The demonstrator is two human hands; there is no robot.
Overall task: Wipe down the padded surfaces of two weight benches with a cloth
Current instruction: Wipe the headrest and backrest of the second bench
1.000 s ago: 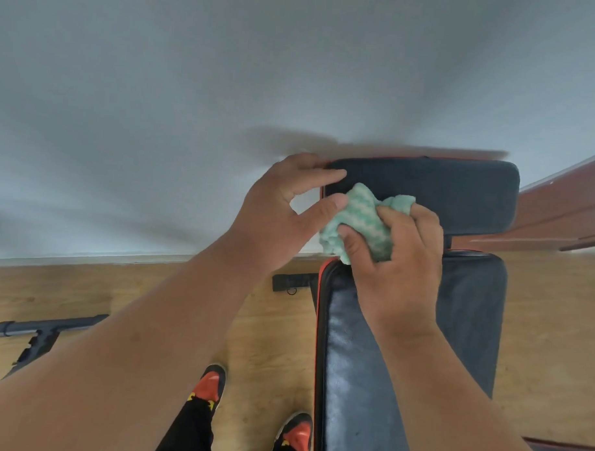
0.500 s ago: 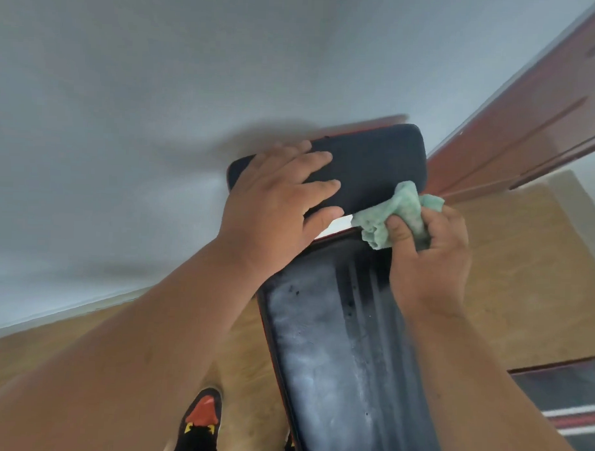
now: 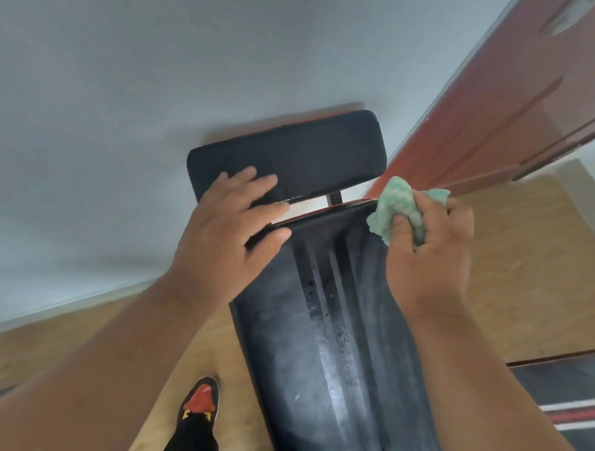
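Note:
A black padded weight bench runs from the bottom middle up to the centre, with a long back pad (image 3: 335, 344) showing wet streaks and a separate short head pad (image 3: 302, 151) beyond a narrow gap. My left hand (image 3: 228, 229) lies flat with spread fingers across that gap, touching both pads at their left side. My right hand (image 3: 430, 250) is shut on a bunched green-and-white cloth (image 3: 394, 203), pressed at the far right corner of the long pad.
A pale wall stands behind the bench and a red-brown door (image 3: 516, 98) is at the upper right. Wooden floor (image 3: 510, 266) lies on both sides. My red-and-black shoe (image 3: 200, 400) stands left of the bench. A dark striped mat (image 3: 573, 403) sits at the lower right.
My right hand has carried the cloth rightward along the far end of the long pad to its right corner. The left hand stays on the gap. The view has swung and the bench looks tilted.

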